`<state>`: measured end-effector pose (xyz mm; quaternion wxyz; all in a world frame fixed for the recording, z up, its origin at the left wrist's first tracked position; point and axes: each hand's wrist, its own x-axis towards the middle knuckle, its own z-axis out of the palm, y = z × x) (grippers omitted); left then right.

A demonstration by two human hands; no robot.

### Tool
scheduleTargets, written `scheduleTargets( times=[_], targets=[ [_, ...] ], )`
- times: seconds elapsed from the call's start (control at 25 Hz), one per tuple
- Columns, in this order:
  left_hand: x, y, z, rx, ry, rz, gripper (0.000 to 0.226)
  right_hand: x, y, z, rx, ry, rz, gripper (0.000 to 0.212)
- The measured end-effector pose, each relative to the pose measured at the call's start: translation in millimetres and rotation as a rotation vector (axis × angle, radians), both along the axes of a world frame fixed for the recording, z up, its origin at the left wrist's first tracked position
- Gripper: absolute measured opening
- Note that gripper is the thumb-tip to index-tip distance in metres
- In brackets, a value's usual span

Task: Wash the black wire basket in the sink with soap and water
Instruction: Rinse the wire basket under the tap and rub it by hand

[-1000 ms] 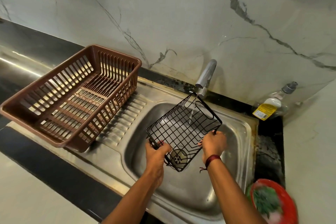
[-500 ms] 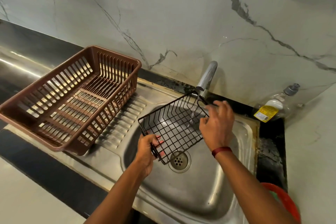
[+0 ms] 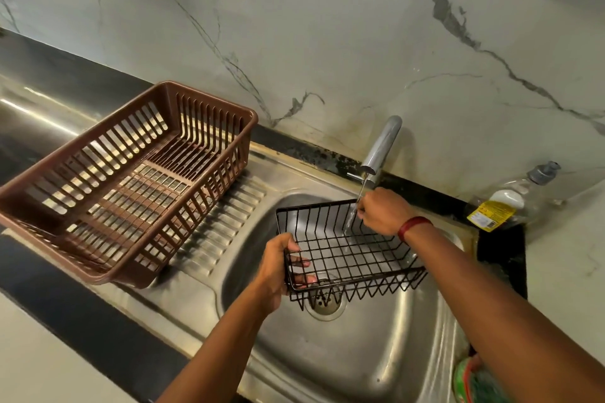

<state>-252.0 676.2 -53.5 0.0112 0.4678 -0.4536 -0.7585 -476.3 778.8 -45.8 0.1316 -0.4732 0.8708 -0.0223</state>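
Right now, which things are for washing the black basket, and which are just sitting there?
For the washing:
black wire basket, held by the left hand
right hand at its far side
tap with running water
sink
soap bottle

Just sitting there:
brown plastic basket
red dish at the corner

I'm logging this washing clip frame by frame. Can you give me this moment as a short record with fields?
setting: steel sink below a marble wall
basket: black wire basket held over the drain, roughly level, open side up
left hand: left hand grips the basket's left end
right hand: right hand at the basket's far rim, in the stream
water: faucet running into the basket
nearby: brown plastic rack on the drainboard; soap bottle at right
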Motion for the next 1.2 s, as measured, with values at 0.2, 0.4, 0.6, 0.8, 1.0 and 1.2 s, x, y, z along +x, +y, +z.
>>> scheduleTargets(
  times=[0.2,0.4,0.6,0.8,1.0,1.2],
  targets=[
    [-16.9,-2.8,10.8,0.030,0.007,-0.031,0.045,12.4,-25.3,8.2,-0.099,-0.163,0.114,0.014],
    [-16.2,-12.2,7.5,-0.011,0.040,-0.027,0.040,-20.1,-4.3,10.8,0.008,-0.162,0.002,0.016],
    [-16.7,-5.3,6.9,-0.015,0.046,-0.040,0.044,0.0,-12.0,19.6,0.027,0.006,0.064,0.023],
    [-27.5,3.8,17.0,-0.019,0.069,-0.062,0.049,26.7,-35.4,26.4,-0.205,-0.221,0.122,0.017],
    [-23.6,-2.1,17.3,-0.053,0.082,-0.052,0.022,2.6,-6.0,25.9,-0.018,-0.037,0.082,0.024],
    [-31.9,10.9,22.8,-0.069,0.081,-0.120,0.046,36.6,-32.3,37.3,-0.202,-0.111,0.196,0.020]
  ],
)
